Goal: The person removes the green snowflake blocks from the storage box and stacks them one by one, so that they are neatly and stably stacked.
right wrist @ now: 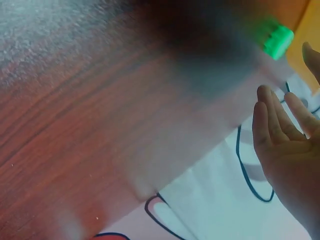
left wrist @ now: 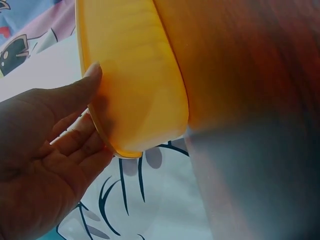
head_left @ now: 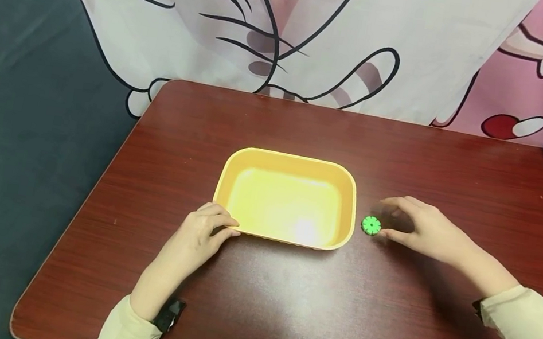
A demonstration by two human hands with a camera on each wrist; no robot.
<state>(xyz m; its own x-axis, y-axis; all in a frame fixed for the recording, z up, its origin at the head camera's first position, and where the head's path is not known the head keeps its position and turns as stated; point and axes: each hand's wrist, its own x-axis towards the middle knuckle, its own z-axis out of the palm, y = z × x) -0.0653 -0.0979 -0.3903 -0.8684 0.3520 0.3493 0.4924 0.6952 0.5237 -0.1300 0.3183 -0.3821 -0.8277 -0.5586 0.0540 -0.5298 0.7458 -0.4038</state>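
A yellow rectangular plastic bin [head_left: 288, 199] with rounded corners stands on the table, its inside bare. At its near left corner my left hand [head_left: 201, 233] pinches the rim between thumb and fingers; the left wrist view shows the thumb [left wrist: 92, 75] against the bin's outer wall [left wrist: 145, 75]. Just right of the bin lies a small green notched disc [head_left: 371, 225], looking rather thick in the right wrist view. My right hand [head_left: 422, 228] hovers beside this disc, fingers loosely bent and parted from the thumb, with nothing seen between them. Whether the thumb tip touches the disc, I cannot tell.
The dark red wooden table [head_left: 257, 306] has rounded corners. A cloth with cartoon drawings [head_left: 423, 52] hangs behind its far edge. Dark green fabric [head_left: 18, 157] lies beyond the left edge. Each wrist carries a dark band.
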